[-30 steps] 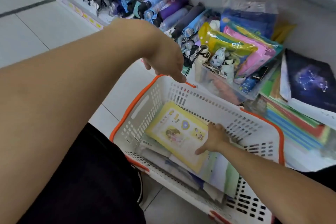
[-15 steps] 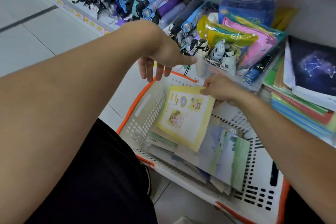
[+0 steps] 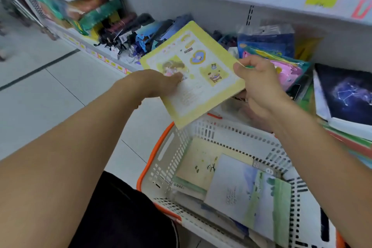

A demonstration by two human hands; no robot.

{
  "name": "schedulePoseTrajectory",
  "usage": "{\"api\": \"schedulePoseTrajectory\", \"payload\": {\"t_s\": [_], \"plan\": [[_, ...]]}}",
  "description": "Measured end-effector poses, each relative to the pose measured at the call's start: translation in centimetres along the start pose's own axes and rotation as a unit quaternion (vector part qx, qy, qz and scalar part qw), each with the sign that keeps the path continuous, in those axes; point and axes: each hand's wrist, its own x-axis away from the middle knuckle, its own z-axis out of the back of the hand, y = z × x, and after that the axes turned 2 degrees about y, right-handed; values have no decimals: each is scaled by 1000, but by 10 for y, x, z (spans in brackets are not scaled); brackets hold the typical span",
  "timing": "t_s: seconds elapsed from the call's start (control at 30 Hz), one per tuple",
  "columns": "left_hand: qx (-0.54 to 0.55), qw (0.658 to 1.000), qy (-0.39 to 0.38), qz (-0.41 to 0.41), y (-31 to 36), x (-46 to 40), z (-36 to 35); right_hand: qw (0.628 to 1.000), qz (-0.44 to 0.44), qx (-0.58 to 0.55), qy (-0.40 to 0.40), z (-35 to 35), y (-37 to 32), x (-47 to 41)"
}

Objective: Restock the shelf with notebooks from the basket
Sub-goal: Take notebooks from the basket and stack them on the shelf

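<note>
- Since the earlier frame, your yellow notebook (image 3: pixel 198 72) has risen clear of the basket (image 3: pixel 171 159), and your left hand (image 3: pixel 159 83) has joined the grip.
- Your left hand pinches its left edge, thumb on the cover.
- Your right hand (image 3: pixel 259 84) grips its right edge, fingers curled.
- Below both hands, more notebooks (image 3: pixel 247 193) lie in the basket.
- Beyond your right hand, the shelf (image 3: pixel 342 50) holds a dark starry notebook (image 3: pixel 346 94).

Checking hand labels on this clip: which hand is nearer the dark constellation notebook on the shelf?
Right. The right hand grips the yellow notebook's edge nearer the constellation notebook; the left hand holds its far edge.
</note>
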Motion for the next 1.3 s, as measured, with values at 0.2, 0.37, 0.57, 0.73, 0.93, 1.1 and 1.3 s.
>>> {"api": "schedulePoseTrajectory", "payload": {"t_s": [0.2, 0.37, 0.57, 0.73, 0.93, 1.1, 1.3], "plan": [[477, 874, 19, -90, -7, -17, 7, 982, -85, -108, -132, -2, 35, 0], [434, 895, -37, -98, -12, -19, 5, 973, -114, -76, -184, 2, 51, -10], [249, 951, -150, -110, -18, -11, -5, 973, -141, -109, -148, 9, 69, -22], [135, 978, -122, -104, -15, -10, -8, 946, -245, -18, -210, 22, 102, -18], [-79, 990, -67, -94, -10, -16, -14, 731, -231, 560, -315, 73, 216, 25], [-55, 989, -96, -101, -11, -18, -10, 688, -164, 655, -268, 105, 264, 60], [-96, 984, -107, -109, -7, -12, -13, 684, -177, 678, -203, 126, 268, 51]]}}
